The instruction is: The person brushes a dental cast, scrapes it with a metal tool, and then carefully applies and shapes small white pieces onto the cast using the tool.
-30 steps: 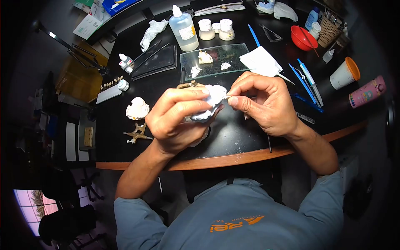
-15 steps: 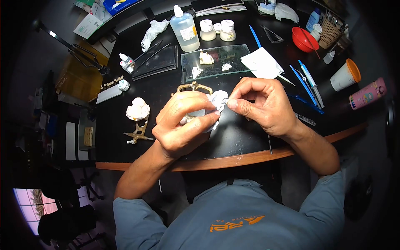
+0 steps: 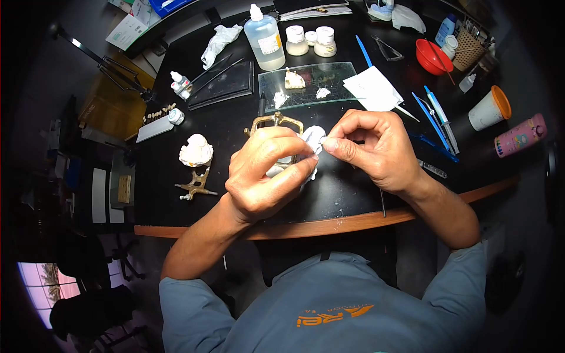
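Note:
My left hand (image 3: 268,173) is curled round a white plaster dental cast (image 3: 315,136), with thumb and fingers at its near side. A brass articulator frame (image 3: 276,119) shows behind the knuckles; its lower part is hidden by the hand. My right hand (image 3: 374,147) is closed in a pinch at the cast's right edge, thumb against forefinger. Whatever lies between those fingertips is too small to name. To the left, a second plaster cast (image 3: 196,150) stands by a brass articulator part (image 3: 196,187) lying on the black table.
Behind the hands lies a glass slab (image 3: 329,73) bearing a small tooth model (image 3: 294,79) and white lumps. A clear bottle (image 3: 265,41) and jars (image 3: 325,42) stand farther back. Blue-handled tools (image 3: 438,115), a red bowl (image 3: 432,56) and a cup (image 3: 488,109) are on the right.
My left hand has shifted slightly right and turned a little with the cast. The right hand keeps its pinch at the cast's edge. The whole view has moved slightly.

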### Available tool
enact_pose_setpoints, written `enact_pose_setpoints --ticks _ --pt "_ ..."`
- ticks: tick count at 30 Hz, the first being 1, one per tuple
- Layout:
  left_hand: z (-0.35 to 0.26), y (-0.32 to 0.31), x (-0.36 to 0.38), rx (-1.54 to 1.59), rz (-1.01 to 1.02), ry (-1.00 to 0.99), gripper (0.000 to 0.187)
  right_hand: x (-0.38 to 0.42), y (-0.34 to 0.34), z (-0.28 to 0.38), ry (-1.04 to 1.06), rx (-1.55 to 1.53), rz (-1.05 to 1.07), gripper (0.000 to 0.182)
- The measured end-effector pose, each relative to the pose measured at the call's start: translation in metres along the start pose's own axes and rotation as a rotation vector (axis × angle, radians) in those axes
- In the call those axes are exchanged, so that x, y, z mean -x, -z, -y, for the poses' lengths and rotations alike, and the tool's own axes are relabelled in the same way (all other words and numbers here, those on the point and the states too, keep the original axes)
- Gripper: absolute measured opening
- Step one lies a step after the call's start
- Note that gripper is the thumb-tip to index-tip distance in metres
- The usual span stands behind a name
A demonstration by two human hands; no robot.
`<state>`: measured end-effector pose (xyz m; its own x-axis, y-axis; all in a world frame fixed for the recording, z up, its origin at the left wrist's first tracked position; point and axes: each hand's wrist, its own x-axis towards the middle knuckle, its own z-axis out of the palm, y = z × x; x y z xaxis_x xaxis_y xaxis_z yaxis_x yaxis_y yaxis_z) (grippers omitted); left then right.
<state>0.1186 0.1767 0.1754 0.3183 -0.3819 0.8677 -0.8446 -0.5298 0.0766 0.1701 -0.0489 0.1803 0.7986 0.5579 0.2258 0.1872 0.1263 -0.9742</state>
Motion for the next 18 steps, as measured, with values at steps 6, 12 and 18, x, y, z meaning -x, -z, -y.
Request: enact_pose_setpoints --ticks 6,12,18 --pt "0.0021 -0.0014 -0.0002 0.008 0.019 0.007 0.025 0.0007 -0.0017 -0.0042 0.070 0.045 -0.038 0.013" --pt "0.0019 -0.0040 0.0008 0.017 0.006 0.009 0.024 0.0009 -0.0017 -0.0034 0.046 0.053 -0.037 0.012" --pt "0.0000 -0.0012 0.0007 0.003 0.027 -0.006 0.026 0.0013 -0.0013 -0.0054 0.068 0.094 -0.070 0.014"
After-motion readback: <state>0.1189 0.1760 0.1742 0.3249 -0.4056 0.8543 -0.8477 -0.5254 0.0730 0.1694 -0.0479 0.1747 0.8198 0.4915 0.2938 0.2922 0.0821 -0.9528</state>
